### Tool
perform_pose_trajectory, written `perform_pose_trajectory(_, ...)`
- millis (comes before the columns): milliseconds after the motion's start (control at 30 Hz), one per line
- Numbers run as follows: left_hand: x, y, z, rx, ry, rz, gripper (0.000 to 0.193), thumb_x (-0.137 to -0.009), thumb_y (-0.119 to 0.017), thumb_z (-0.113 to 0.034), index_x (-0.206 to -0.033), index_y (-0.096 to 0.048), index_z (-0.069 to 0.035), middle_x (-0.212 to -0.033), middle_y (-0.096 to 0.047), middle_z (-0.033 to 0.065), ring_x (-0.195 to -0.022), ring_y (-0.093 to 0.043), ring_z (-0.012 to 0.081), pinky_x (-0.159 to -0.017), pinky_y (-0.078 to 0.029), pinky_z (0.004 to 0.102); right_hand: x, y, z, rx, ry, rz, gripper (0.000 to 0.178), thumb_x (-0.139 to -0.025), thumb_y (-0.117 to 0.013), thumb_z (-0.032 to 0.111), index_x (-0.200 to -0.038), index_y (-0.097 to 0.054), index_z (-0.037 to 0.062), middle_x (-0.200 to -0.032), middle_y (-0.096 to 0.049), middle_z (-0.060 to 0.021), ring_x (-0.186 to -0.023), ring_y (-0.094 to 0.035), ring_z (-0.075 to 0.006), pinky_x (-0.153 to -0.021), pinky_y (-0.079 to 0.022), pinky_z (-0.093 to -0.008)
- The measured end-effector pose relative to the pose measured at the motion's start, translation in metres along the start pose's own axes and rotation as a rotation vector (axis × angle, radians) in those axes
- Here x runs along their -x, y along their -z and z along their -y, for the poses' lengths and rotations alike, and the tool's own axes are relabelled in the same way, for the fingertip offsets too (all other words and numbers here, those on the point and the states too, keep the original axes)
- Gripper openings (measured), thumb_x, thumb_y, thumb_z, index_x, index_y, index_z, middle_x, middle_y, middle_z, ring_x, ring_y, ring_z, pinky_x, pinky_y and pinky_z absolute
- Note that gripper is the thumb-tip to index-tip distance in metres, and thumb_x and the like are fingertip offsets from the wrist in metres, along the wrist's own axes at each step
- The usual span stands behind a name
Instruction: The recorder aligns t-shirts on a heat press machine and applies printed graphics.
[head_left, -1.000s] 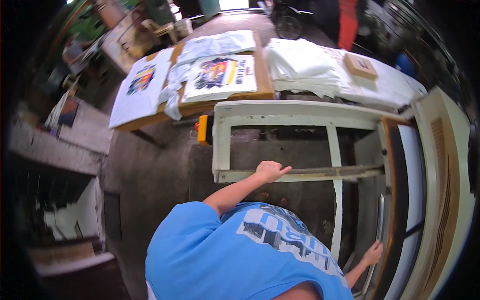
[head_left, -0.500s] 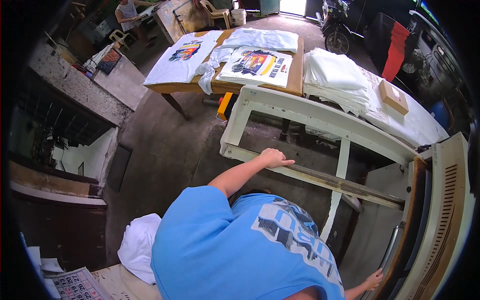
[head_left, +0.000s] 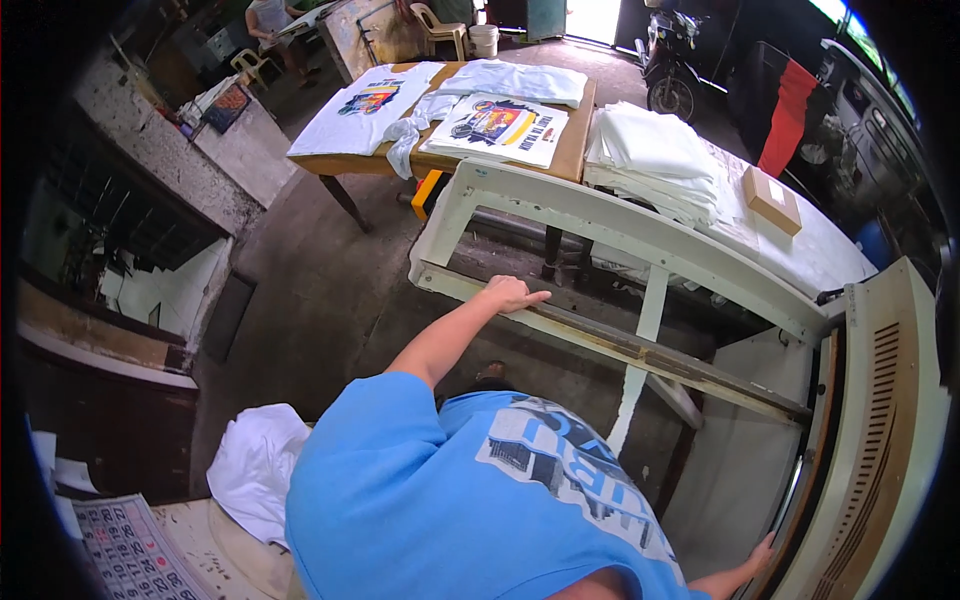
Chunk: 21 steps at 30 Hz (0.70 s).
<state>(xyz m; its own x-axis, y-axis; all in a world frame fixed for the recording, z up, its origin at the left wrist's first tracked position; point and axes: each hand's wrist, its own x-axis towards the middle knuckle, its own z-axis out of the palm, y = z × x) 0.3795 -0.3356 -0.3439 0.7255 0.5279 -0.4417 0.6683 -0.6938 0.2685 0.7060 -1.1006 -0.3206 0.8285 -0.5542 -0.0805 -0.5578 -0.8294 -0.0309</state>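
My left hand (head_left: 515, 295) is closed over the near rail of a white metal frame (head_left: 560, 318), its thumb pointing right along the rail. At the lower right, my right hand (head_left: 757, 560) reaches to the inner side of a large cream machine (head_left: 905, 360) with a row of vent slots. The fingers there seem wrapped round the lower end of a slim metal bar (head_left: 790, 490), though the machine's brown edge partly hides them. The frame joins the machine at its right end, and a narrow crossbar (head_left: 652, 305) spans it.
Beyond the frame, a brown table (head_left: 570, 160) bears printed white shirts (head_left: 510, 130). Right of it are stacked white cloths (head_left: 655, 155) and a cardboard box (head_left: 771, 200). White cloth (head_left: 255, 465) lies at my left, near a calendar (head_left: 140, 550). A motorcycle (head_left: 672, 75) and another person (head_left: 272, 25) are farther back.
The view has shifted, so the frame and machine appear farther left. The metal bar by my right hand now sits closer to the machine's brown edge and shows less. My left hand stays on the rail.
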Motion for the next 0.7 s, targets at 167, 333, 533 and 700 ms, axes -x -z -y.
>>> perform_pose_trajectory(167,0.023,-0.009,0.016,-0.045,0.146,0.018,0.082,-0.075,-0.020,-0.075,-0.092,-0.068,-0.010,-0.094,-0.063,0.0163,-0.098,-0.056,0.0303,-0.088,-0.040,0.0389,0.052,0.049,0.061,0.159,0.343,-0.096,0.064,-0.079,-0.042,0.057,-0.107,-0.059,0.0018,-0.109,-0.055,-0.0219,-0.101,-0.053,-0.0349,-0.090,-0.039,-0.0415)
perform_pose_trajectory(333,0.007,-0.003,-0.008,-0.070,0.124,0.004,0.080,-0.077,-0.020,-0.073,-0.094,-0.067,-0.011,-0.096,-0.062,0.0160,-0.098,-0.056,0.0300,-0.086,-0.040,0.0392,0.020,0.050,0.034,0.039,0.008,-0.042,0.067,-0.080,-0.039,0.058,-0.111,-0.056,0.0026,-0.116,-0.051,-0.0210,-0.107,-0.049,-0.0340,-0.092,-0.036,-0.0453)
perform_pose_trajectory(533,-0.016,-0.014,-0.024,-0.090,0.131,-0.033,0.073,-0.080,-0.023,-0.069,-0.096,-0.066,-0.012,-0.099,-0.063,0.0130,-0.099,-0.056,0.0268,-0.087,-0.035,0.0404,-0.086,-0.013,-0.019,0.047,-0.051,-0.079,0.071,-0.083,-0.031,0.060,-0.118,-0.050,0.0013,-0.119,-0.050,-0.0188,-0.113,-0.044,-0.0356,-0.095,-0.033,-0.0444)
perform_pose_trajectory(700,0.008,-0.008,-0.013,-0.080,0.191,-0.015,0.072,-0.080,-0.024,-0.068,-0.096,-0.066,-0.012,-0.098,-0.063,0.0117,-0.098,-0.056,0.0262,-0.086,-0.035,0.0402,-0.047,-0.001,0.023,0.152,0.036,0.029,0.066,-0.087,-0.027,0.056,-0.124,-0.044,0.0048,-0.125,-0.046,-0.0143,-0.117,-0.041,-0.0336,-0.097,-0.029,-0.0482)
